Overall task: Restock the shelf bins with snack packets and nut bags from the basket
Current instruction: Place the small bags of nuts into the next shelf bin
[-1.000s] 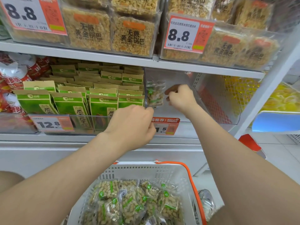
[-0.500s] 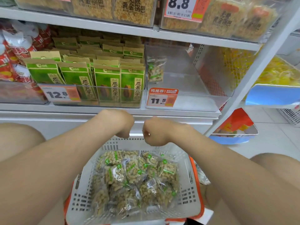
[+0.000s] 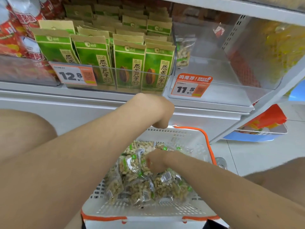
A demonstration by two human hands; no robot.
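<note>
A white basket (image 3: 148,210) with orange handles stands below the shelf and holds several clear nut bags (image 3: 165,184) with green labels. My right hand (image 3: 156,161) is down inside it, fingers curled onto one of the top bags. Over the basket's far rim hangs my left hand (image 3: 159,113), bent at the wrist with its fingers loosely curled down and holding nothing. On the shelf, a clear bin (image 3: 231,96) with an 11.5 price tag (image 3: 191,85) has one nut bag (image 3: 182,53) leaning at its left wall.
Left of that bin, green seed packets (image 3: 128,63) fill a bin marked 12.8. Red snack bags (image 3: 16,30) sit at far left and yellow packets (image 3: 277,43) at far right. A low tray with orange bags (image 3: 264,123) stands on the floor to the right.
Both hands left the shelf bin, where a nut bag stays, and came down. My right hand has dropped into the basket onto the bags. The view has tilted downward.
</note>
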